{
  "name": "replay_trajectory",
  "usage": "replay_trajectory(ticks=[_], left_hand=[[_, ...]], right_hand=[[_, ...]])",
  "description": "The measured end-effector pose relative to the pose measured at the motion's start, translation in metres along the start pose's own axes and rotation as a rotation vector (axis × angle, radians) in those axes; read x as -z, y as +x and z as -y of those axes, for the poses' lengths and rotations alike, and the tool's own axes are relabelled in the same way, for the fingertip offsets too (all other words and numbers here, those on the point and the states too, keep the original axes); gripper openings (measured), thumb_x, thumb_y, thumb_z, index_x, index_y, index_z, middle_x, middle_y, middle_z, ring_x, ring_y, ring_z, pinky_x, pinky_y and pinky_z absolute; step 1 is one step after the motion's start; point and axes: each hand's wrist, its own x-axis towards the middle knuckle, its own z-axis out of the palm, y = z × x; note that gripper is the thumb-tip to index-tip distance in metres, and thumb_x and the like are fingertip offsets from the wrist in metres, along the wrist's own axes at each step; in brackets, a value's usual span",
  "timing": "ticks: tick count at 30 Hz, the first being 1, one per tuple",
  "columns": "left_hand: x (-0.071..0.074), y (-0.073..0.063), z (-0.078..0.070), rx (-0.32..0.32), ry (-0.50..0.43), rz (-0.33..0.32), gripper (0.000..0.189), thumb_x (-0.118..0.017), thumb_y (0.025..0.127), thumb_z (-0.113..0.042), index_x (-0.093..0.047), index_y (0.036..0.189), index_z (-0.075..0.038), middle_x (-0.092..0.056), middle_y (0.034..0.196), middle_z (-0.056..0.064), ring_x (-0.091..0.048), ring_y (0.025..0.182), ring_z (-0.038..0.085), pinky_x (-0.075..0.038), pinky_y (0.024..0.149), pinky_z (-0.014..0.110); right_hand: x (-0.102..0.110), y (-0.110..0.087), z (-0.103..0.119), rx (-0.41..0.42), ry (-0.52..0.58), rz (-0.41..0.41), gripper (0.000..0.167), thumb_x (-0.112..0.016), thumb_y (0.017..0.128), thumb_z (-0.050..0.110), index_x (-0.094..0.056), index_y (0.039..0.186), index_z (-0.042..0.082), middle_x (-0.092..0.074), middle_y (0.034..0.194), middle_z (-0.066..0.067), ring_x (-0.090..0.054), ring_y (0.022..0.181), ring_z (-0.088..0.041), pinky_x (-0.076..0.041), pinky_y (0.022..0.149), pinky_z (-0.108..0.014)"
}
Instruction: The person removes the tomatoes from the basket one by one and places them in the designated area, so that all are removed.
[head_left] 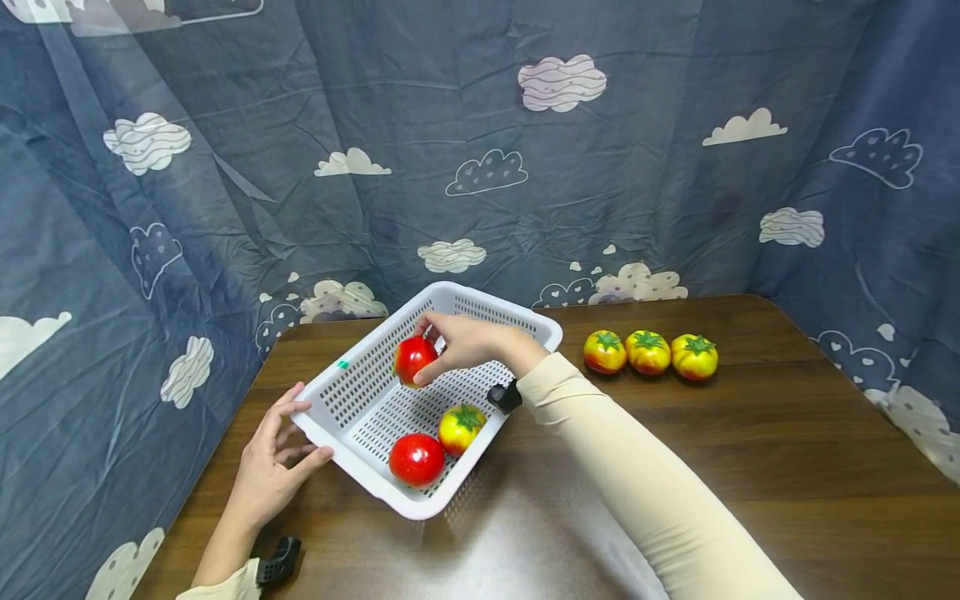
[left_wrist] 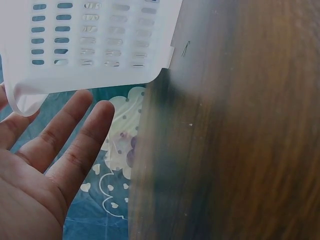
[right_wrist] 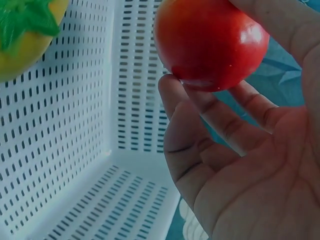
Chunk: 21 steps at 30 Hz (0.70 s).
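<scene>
In the head view, my right hand [head_left: 468, 343] pinches a red tomato [head_left: 414, 360] between thumb and fingertips over the white perforated basket [head_left: 442, 504]. Up close in the right wrist view, the tomato [right_wrist: 210, 45] is glossy and smooth, its side turned to the camera red. My left hand [head_left: 272, 462] is at the basket's left corner, fingertips and thumb against the rim, other fingers extended in the left wrist view. Inside the basket, near its front corner, lie a second red tomato [head_left: 417, 460] and a yellow-red tomato [head_left: 462, 428] with green leaves on top.
Three yellow-red tomatoes with green tops stand in a row on the brown wooden table [head_left: 750, 450], right of the basket; the middle one [head_left: 648, 352] is close to both neighbours. A blue cloth [head_left: 495, 108] with clouds hangs behind the table and along its sides.
</scene>
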Motion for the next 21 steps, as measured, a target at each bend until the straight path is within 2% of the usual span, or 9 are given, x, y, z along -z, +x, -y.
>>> replay_trajectory(ticks=[7, 13, 17, 21], left_hand=[[0.0, 0.0, -0.001, 0.004, -0.004, 0.002, 0.07, -0.088, 0.084, 0.003, -0.053, 0.144, -0.004, -0.04, 0.171, 0.0, -0.065, 0.111, -0.01, -0.064, 0.08, 0.016], [-0.001, -0.001, 0.0, -0.007, -0.01, 0.0, 0.07, -0.087, 0.084, 0.005, -0.053, 0.144, -0.003, -0.039, 0.17, -0.005, -0.065, 0.112, -0.009, -0.064, 0.08, 0.016], [-0.001, -0.001, 0.0, -0.01, -0.014, 0.0, 0.069, -0.087, 0.084, 0.006, -0.053, 0.144, -0.002, -0.039, 0.169, -0.008, -0.065, 0.112, -0.009, -0.064, 0.081, 0.016], [-0.001, -0.001, -0.001, -0.01, -0.016, 0.001, 0.069, -0.087, 0.084, 0.006, -0.053, 0.143, -0.001, -0.04, 0.169, -0.006, -0.066, 0.112, -0.009, -0.064, 0.08, 0.016]], right_hand=[[0.006, -0.007, -0.012, 0.024, 0.071, -0.008, 0.076, -0.086, 0.091, 0.034, -0.045, 0.152, 0.015, -0.063, 0.132, -0.013, -0.068, 0.11, -0.024, -0.06, 0.095, -0.032], [0.009, -0.013, -0.021, 0.038, 0.08, 0.001, 0.08, -0.084, 0.092, 0.033, -0.045, 0.159, 0.013, -0.062, 0.133, -0.015, -0.062, 0.119, -0.028, -0.061, 0.095, -0.031], [0.012, -0.019, -0.026, 0.03, 0.087, -0.007, 0.075, -0.082, 0.093, 0.032, -0.049, 0.158, 0.016, -0.061, 0.133, -0.015, -0.065, 0.115, -0.028, -0.062, 0.093, -0.031], [0.015, -0.026, -0.031, 0.042, 0.117, -0.027, 0.068, -0.083, 0.092, 0.031, -0.054, 0.152, 0.018, -0.062, 0.131, -0.014, -0.07, 0.106, -0.027, -0.061, 0.092, -0.031]])
